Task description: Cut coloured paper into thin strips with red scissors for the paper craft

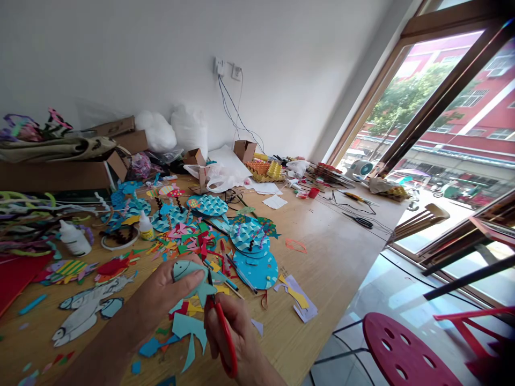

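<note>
My left hand [167, 292] pinches a light-blue paper fish [185, 269] between thumb and fingers, its drawn eye and mouth at the left end. In my right hand [235, 327] are red-handled scissors [225, 338], their dark blades pointing up beside the fish's tail. Below the hands lies a light-blue paper offcut [191, 329] on the wooden table [281, 343]. White paper fish [80, 321] rest to the left of my left hand. Colourful paper scraps [193, 236] are heaped just beyond the hands.
Glue bottles [75, 239] stand at the left. Blue round pieces [255, 268] with egg-carton texture lie past the hands, and purple paper [300, 303] is to their right. Another pair of scissors [358, 220] lies at the far right. A red stool [406, 348] stands beside the table.
</note>
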### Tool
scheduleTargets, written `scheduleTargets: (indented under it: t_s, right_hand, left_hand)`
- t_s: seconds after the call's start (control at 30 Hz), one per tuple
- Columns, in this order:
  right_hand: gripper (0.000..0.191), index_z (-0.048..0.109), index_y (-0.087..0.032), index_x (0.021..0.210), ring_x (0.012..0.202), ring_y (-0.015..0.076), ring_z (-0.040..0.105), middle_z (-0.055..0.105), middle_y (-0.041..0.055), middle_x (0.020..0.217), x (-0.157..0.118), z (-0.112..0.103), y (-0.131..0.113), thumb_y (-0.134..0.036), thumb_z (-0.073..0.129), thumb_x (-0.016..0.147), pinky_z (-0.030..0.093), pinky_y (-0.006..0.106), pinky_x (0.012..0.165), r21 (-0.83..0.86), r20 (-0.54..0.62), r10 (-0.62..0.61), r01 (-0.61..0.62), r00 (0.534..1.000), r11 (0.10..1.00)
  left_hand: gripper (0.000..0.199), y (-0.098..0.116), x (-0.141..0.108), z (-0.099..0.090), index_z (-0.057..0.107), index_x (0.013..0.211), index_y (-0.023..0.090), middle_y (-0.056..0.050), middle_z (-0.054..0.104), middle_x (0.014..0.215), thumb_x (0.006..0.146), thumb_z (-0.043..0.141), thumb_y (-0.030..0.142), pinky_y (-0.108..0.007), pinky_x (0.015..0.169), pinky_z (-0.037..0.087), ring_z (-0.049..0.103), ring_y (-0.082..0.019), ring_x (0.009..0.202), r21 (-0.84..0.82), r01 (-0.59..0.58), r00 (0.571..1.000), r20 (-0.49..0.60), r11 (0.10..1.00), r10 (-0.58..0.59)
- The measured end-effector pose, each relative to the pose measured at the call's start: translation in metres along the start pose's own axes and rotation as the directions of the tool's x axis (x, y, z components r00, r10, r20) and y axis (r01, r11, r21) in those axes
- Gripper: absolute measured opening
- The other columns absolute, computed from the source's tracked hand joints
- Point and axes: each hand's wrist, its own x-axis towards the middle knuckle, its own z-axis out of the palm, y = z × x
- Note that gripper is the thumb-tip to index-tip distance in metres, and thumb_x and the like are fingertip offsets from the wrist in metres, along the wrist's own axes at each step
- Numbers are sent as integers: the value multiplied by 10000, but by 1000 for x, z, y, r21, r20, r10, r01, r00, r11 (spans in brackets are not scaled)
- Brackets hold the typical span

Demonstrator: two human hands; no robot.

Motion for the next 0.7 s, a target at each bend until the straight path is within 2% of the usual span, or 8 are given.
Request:
scheduleTargets:
  t_s: [0.1, 0.43, 0.7]
  right_hand:
    - [461, 372, -190, 543, 337, 47, 306, 350, -68, 409, 0, 0, 1, -584, 411, 777, 215, 158, 311, 4, 3, 6, -6, 1000, 1000]
    - [404, 374, -185, 552, 348, 47, 295, 328, -73, 411, 0, -2, 3, -485, 424, 817, 218, 154, 322, -24, 13, -4, 5, 1000, 1000]
    - [368, 363, -188, 532, 357, 49, 287, 314, -77, 416, 0, -4, -2, -408, 467, 808, 219, 158, 328, -43, 14, 20, -20, 1000, 999]
  left_hand:
    - [215, -2, 1, -1, 483, 591, 198, 70, 407, 553, 748, 515, 341, -206, 542, 333, 372, -108, 556, 9, -44, 998, 52, 999, 44]
    - [214, -6, 5, -5, 483, 599, 207, 67, 416, 560, 737, 523, 367, -221, 556, 339, 382, -119, 571, 38, -43, 998, 51, 998, 41]
    - [234, -8, 5, -6, 482, 583, 201, 63, 450, 555, 695, 547, 396, -247, 592, 367, 417, -128, 586, 36, 0, 1000, -18, 999, 1]
